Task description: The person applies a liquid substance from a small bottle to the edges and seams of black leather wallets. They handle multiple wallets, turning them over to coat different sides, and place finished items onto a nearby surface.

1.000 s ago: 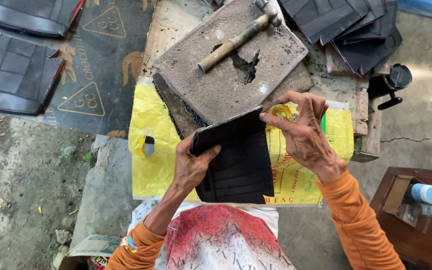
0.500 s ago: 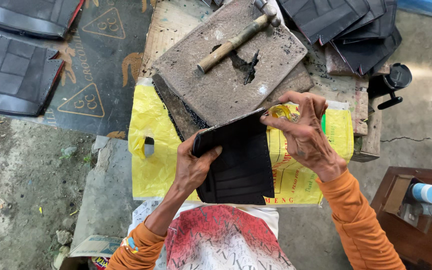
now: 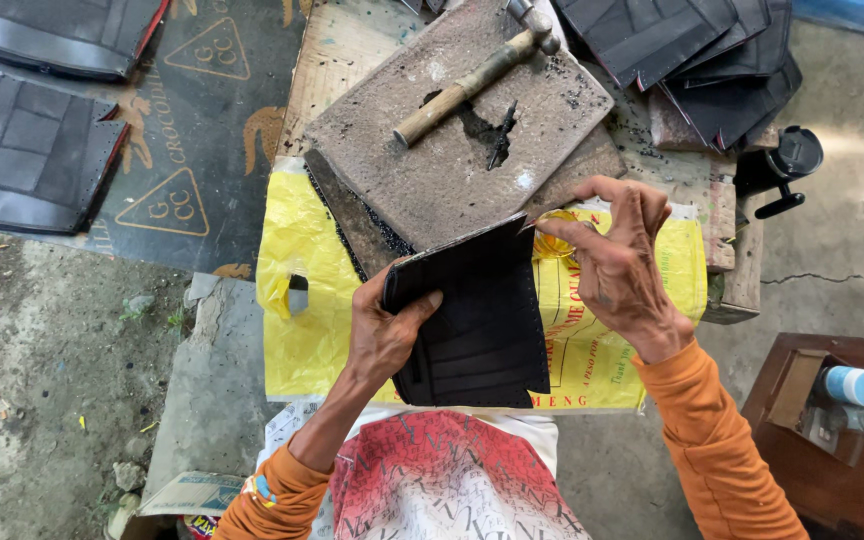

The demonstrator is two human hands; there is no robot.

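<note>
Head view: yellow sack (image 3: 292,250) under hands (image 3: 387,335).

Black stitched panel (image 3: 477,320) with ribbed lines and a dotted seam along its edges. Yellow plastic sack (image 3: 297,300) with red lettering beneath. Grey, stained stone slab (image 3: 432,170) bearing a hammer (image 3: 472,80) with pale brown handle. Orange sleeves (image 3: 712,450). Red-and-white patterned cloth (image 3: 432,480) below.

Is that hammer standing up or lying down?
Lying down. The hammer rests flat on the grey slab, wooden handle slanting toward the lower left, metal head at the upper right; neither hand touches it.
</note>
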